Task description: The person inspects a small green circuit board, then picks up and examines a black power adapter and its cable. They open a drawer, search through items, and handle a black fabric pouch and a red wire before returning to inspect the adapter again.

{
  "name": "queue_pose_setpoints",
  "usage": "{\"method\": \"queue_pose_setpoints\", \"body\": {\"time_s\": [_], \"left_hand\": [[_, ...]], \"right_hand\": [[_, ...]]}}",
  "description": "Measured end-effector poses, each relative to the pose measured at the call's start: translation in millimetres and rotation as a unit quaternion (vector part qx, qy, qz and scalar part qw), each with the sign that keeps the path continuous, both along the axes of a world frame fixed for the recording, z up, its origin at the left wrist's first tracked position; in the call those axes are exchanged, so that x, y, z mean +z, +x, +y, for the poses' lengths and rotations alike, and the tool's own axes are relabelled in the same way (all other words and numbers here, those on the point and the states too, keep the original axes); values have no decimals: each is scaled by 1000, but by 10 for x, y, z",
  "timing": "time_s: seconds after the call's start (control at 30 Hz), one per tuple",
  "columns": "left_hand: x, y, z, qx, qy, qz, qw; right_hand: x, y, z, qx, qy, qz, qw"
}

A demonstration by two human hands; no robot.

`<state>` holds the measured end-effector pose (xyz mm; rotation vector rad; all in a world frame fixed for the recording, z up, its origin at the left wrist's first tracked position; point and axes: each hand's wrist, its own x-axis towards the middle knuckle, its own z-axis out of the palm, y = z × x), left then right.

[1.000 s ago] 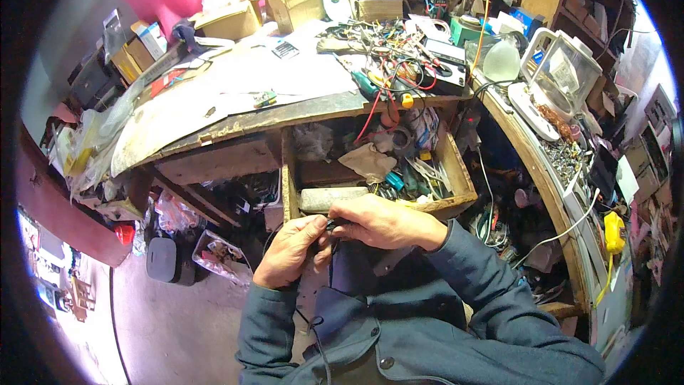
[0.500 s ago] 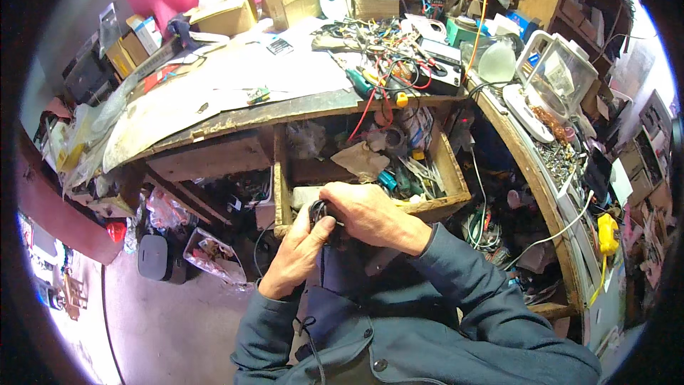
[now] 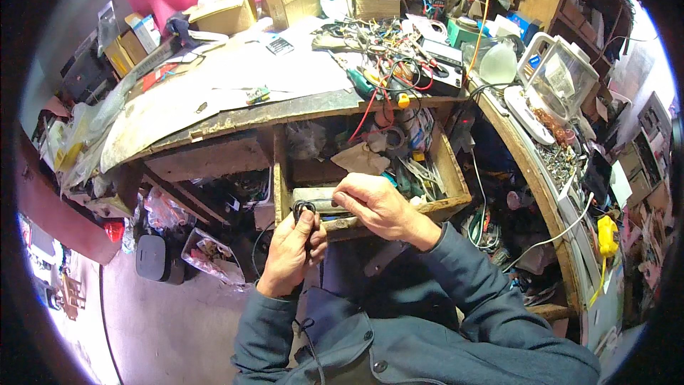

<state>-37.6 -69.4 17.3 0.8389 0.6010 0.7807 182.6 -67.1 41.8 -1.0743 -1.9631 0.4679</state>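
Note:
A small looped bundle of black cable (image 3: 305,207) is pinched between the thumb and fingers of my left hand (image 3: 288,255), in front of the open wooden drawer (image 3: 450,165). My right hand (image 3: 381,208) hovers just to the right, over the drawer's front edge. Its fingers are curled together in a pinch; whatever is between them, if anything, is too small to make out. Behind my hands, a pale cylindrical piece (image 3: 317,197) lies in the drawer, along with a beige cloth-like scrap (image 3: 360,159), a roll of tape (image 3: 393,138) and several tools.
White sheets (image 3: 235,71) cover much of the worktop. A heap of wires and probes (image 3: 381,39) lies at its far right, beside a black boxy device (image 3: 440,68). Along the right bench sits a clear plastic container (image 3: 563,75). A yellow clamp-like tool (image 3: 607,235) hangs there.
My hands have come apart: the left has moved slightly left and down with the cable, while the right has shifted right. More of the pale cylinder now shows.

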Motion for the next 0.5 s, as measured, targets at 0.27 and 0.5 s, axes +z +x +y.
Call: {"method": "queue_pose_setpoints", "body": {"time_s": [0.27,0.5], "left_hand": [[-41,206,62,81,118,76,987],[6,257,-17,38,66,58,995]], "right_hand": [[-40,-93,-68,115,-382,354,846],[-133,-146,-87,93,-231,219,943]]}}
